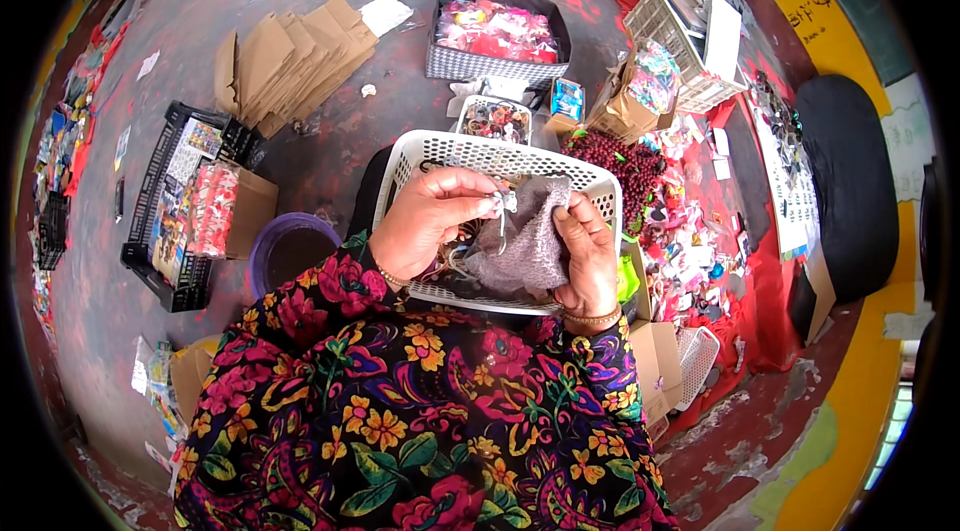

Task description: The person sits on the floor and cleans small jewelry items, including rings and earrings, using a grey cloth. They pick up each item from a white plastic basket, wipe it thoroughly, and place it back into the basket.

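While the left hand (422, 219) pinches a small silvery-white piece (508, 201) between thumb and forefinger, with its other fingers loosely curled, the right hand (591, 261) grips the edge of a mauve-grey knitted cloth (520, 249), its thumb bent over the fabric and its fingers closed behind. The 2 hands face each other, a little apart, and a thin pale strand (502, 224) hangs below the silvery piece.

The cloth droops between them over a white perforated plastic basket (440, 142) set just in front of the person's body; whether its lower edge touches the contents, I cannot tell. Beaded bracelets circle both wrists, below sleeves (345, 289) of black floral fabric.

Left of the basket stand a purple basin (257, 253) with a dark inside and a black plastic crate (133, 249) of packets. Beyond, on the grey floor, lie several flattened brown cardboard cartons (295, 66). Just past the basket's far rim is a small white tray (465, 109) of mixed trinkets, with a patterned box (465, 64) of pink and red packets farther off. Beside the basket's right end sits a heap of dark red beads (630, 171).
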A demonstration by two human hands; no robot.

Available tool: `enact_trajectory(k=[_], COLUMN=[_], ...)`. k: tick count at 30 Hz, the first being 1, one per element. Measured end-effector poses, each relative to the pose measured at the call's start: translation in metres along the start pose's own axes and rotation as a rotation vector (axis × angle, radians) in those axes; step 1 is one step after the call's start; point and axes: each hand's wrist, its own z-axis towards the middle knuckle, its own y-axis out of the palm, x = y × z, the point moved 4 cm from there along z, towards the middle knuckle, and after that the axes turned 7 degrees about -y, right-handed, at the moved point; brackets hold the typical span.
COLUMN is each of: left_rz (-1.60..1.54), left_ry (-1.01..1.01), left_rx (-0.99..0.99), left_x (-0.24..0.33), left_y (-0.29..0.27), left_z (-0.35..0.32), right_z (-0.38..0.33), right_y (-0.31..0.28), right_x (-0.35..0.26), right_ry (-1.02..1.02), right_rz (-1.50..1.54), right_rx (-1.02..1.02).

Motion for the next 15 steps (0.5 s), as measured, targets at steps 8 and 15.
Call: enact_trajectory(k=[8, 15], left_rz=[0.065, 0.129], left_ry=[0.085, 0.059], left_rx=[-0.085, -0.177], left_x=[-0.015, -0.02], left_y=[-0.003, 0.006], left_z=[0.005, 0.003], right_z=[-0.001, -0.004], right_y=[0.014, 0.006], right_x=[0.003, 0.002], right_ry=[-0.116, -0.343], right_rz=[-0.342, -0.757], right_rx=[-0.189, -0.137])
